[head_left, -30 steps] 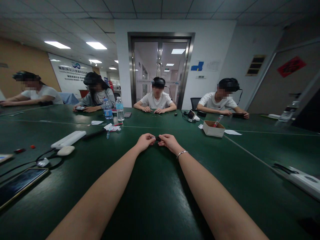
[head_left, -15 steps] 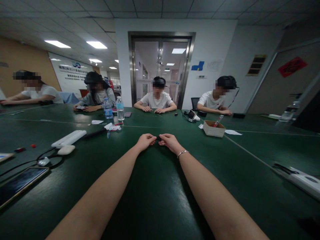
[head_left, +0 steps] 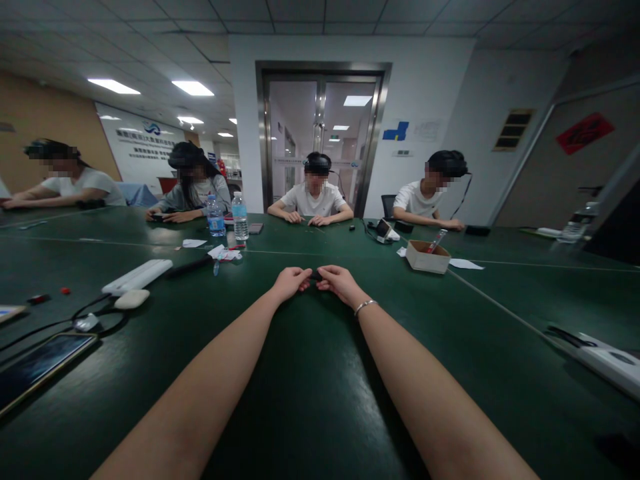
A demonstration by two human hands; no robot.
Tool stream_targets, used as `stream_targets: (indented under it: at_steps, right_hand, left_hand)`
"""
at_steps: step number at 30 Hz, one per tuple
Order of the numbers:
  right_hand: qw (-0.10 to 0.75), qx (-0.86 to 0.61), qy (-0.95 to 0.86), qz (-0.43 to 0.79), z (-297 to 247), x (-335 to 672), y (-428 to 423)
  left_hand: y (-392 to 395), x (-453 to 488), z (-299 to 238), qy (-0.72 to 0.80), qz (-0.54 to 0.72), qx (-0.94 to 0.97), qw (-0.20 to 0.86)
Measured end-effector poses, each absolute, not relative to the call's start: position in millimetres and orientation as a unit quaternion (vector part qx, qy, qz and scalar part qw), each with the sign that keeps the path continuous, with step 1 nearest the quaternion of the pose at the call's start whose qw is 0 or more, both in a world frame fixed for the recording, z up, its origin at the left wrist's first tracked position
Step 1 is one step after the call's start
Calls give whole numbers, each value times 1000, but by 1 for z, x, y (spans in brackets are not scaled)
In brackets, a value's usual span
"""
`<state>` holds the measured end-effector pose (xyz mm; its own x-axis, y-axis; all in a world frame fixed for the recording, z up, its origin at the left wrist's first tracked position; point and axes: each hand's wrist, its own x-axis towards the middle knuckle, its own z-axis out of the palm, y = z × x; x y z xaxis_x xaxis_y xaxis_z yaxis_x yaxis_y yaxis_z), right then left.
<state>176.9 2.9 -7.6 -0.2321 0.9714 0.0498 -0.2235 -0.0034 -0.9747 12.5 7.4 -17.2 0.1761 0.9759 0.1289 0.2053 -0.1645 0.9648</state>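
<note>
Both my forearms stretch out over the dark green table (head_left: 320, 373). My left hand (head_left: 290, 281) and my right hand (head_left: 339, 283) meet at the table's middle, fingers curled in a pinch. Between the fingertips sits a small dark object (head_left: 315, 275), too small to name; each hand grips one end of it. A thin bracelet (head_left: 363, 306) circles my right wrist.
A phone (head_left: 40, 363), cable, white pebble-shaped case (head_left: 131, 299) and white power strip (head_left: 137, 277) lie at left. Two water bottles (head_left: 227, 217) and an open cardboard box (head_left: 427, 257) stand further off. Another power strip (head_left: 600, 357) lies at right. Several people sit across the table.
My hands have stayed pinched together on the small dark object, with only slight finger shifts. The person at the far right has drawn an arm in.
</note>
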Motion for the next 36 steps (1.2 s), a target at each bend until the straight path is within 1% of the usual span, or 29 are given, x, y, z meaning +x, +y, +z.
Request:
stream_targets:
  at_steps: [23, 30, 36]
  right_hand:
    - [497, -341, -508, 615, -7, 179, 0]
    - [479, -313, -524, 631, -6, 182, -1]
    - [467, -322, -524, 636, -6, 182, 1]
  left_hand:
    - [4, 15, -11, 508, 433, 611, 426]
    - [6, 13, -11, 542, 422, 617, 384]
    - [12, 12, -18, 564, 396, 631, 356]
